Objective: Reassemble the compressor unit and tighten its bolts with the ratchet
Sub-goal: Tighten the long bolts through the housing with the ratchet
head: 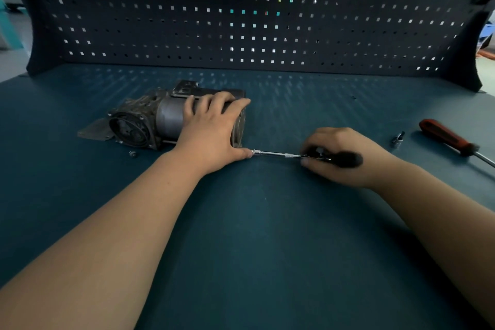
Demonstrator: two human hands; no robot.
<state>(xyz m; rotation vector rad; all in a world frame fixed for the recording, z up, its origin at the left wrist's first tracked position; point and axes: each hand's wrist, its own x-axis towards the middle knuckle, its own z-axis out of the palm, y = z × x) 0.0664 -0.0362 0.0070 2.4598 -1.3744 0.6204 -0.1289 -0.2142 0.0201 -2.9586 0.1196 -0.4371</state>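
Note:
The grey metal compressor unit (150, 120) lies on its side on the blue bench, round end cover facing front left. My left hand (211, 128) lies over its cylinder body, fingers curled across the top, thumb down at the unit's right end beside the tool tip. My right hand (340, 153) grips the ratchet (278, 154) by its black handle. Its slim chrome extension runs left and meets the unit's lower right end at my left thumb. The bolt there is hidden.
A loose bolt (132, 153) lies on the bench (254, 236) just in front of the compressor. At the right lie a small socket bit (398, 138) and a red-handled screwdriver (450, 138). A dark pegboard (254, 13) stands along the back.

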